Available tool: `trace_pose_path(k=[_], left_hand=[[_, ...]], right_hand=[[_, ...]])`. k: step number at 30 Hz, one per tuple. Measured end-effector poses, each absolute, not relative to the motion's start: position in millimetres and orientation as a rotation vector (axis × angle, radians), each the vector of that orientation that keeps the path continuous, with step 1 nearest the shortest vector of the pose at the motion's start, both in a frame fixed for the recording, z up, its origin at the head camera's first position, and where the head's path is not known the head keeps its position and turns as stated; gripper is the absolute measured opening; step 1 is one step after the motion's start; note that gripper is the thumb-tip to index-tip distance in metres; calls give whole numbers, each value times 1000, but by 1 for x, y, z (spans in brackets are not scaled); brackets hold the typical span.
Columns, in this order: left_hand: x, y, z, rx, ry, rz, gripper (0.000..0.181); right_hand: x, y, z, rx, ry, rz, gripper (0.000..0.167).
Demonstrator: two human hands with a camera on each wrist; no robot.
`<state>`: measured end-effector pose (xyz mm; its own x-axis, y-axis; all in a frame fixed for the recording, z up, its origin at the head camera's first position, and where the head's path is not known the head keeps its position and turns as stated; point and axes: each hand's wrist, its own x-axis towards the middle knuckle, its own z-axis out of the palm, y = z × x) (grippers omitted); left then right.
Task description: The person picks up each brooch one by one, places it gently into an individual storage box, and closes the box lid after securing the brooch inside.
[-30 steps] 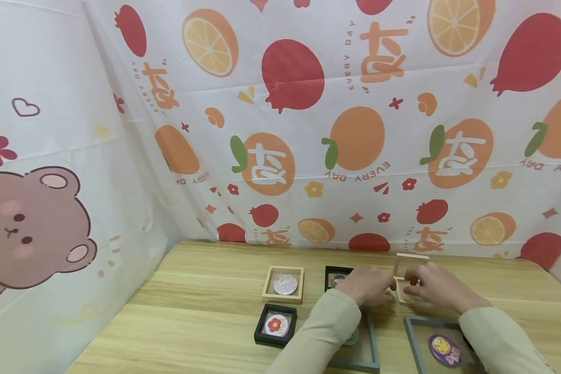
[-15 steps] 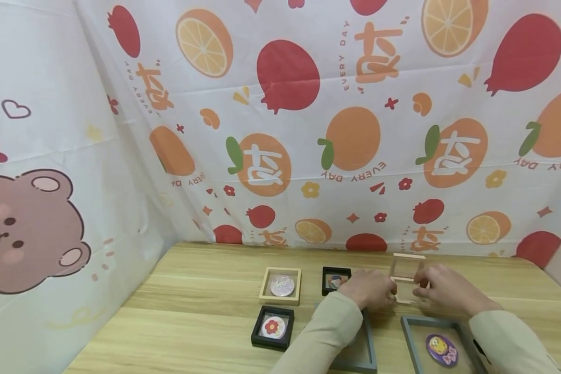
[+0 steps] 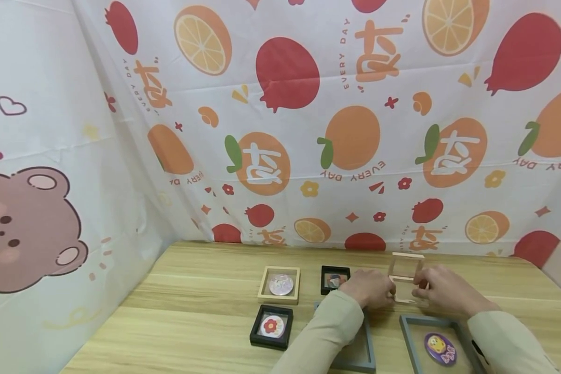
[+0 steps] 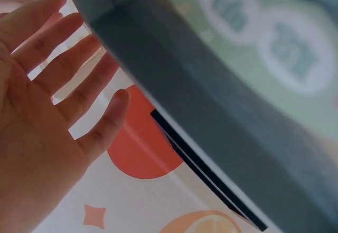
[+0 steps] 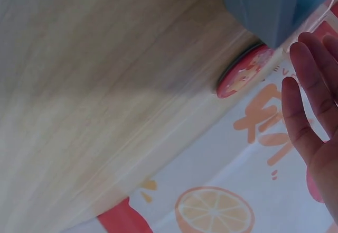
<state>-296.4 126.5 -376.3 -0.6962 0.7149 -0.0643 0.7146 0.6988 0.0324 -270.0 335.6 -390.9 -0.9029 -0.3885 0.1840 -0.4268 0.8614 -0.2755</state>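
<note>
A small pale wooden display frame stands unfolded at the back right of the table, its clear-windowed upper half raised above the lower half. My left hand pinches its left edge. At its right edge are the bent thumb and forefinger of my right hand, pinching it. In the left wrist view the other fingers of the left hand reach out loosely. The right wrist view shows only part of the right hand, fingers extended; its contact with the frame is unclear there.
Under my left forearm lies a grey frame; another grey frame with a purple badge is by my right sleeve. Further left sit a pale frame and two black frames, one nearer. A red round badge lies rightward.
My right fingers have drawn back from over the pale frame's middle to its right edge, uncovering more of it. The left hand stays at the left edge. The head view has shifted slightly.
</note>
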Motion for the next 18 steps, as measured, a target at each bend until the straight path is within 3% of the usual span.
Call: trace_pose_path(k=[18], left_hand=[[-300,132,-376,1072,2781,-92,22]], right_hand=[[-273,345,-386,609,-2932,472,11]])
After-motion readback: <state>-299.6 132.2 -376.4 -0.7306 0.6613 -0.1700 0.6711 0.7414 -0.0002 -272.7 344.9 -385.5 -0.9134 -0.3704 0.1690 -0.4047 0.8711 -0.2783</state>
